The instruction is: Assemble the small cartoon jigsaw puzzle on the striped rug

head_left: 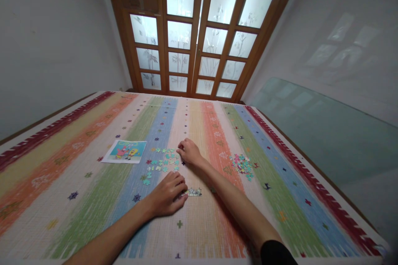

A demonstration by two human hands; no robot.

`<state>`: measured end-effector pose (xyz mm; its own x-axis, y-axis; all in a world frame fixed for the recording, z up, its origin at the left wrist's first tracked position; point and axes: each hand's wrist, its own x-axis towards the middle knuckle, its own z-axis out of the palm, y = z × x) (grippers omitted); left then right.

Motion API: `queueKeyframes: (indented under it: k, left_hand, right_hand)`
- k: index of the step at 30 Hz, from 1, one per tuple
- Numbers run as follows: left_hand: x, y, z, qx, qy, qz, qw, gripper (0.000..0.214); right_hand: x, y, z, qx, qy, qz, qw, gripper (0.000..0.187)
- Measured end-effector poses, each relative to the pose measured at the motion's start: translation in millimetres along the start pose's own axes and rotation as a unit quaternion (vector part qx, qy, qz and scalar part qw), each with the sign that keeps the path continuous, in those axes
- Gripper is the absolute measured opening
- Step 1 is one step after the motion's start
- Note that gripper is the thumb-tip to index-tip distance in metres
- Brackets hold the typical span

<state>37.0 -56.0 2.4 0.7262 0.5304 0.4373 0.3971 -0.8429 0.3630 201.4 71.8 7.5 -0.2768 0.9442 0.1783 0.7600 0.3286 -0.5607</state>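
Left hand [169, 194] nearest me lies flat, grip slack, fingertips on joined puzzle strip [194, 192] on striped cloth [77, 198]; right hand [189, 152] farther out curls at teal loose pieces [163, 160], grip contents I cannot tell.

A short joined strip of puzzle pieces [195, 192] lies flat near scattered teal pieces [163, 160].

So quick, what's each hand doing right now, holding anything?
Left hand: palm down, fingers loosely open, tips on the joined puzzle strip.
Right hand: curled beside loose pieces; a grip cannot be told.
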Motion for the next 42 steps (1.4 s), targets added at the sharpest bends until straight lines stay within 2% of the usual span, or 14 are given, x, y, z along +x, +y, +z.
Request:
queueKeyframes:
  k: [9, 16, 20, 25, 28, 31, 35, 42]
  left_hand:
    - [1, 1, -1.2, 0.007, 0.005, 0.012, 1.0, 0.016]
    - [0, 9, -0.2, -0.026, -0.019, 0.079, 0.996, 0.023]
    - [0, 11, 2.0, -0.019, -0.036, 0.097, 0.994, 0.021]
    - [0, 8, 3.0, -0.018, -0.028, 0.101, 0.994, 0.022]
    - [0, 7, 3.9, -0.022, -0.024, 0.1, 0.994, 0.023]
    - [0, 7, 5.0, -0.018, -0.022, 0.098, 0.995, 0.024]
    - [2, 6, 6.1, -0.009, 0.0, 0.111, 0.994, 0.023]
    - [2, 7, 5.1, -0.005, 0.012, 0.117, 0.993, 0.022]
  right_hand:
    - [4, 14, -9, 0.061, -0.025, 0.001, 0.998, 0.017]
    - [-9, 18, -22, 0.143, -0.037, 0.007, 0.989, 0.01]
    - [-33, 24, -45, 0.179, -0.064, -0.002, 0.982, 0.01]
    - [-83, 35, -70, 0.211, -0.111, -0.025, 0.971, 0.011]
    - [-115, 40, -75, 0.255, -0.147, -0.022, 0.955, 0.018]
    - [-138, 43, -73, 0.256, -0.162, -0.021, 0.953, 0.019]
    - [-151, 43, -68, 0.24, -0.158, -0.017, 0.958, 0.02]
    - [-152, 40, -62, 0.196, -0.123, -0.046, 0.972, 0.022]
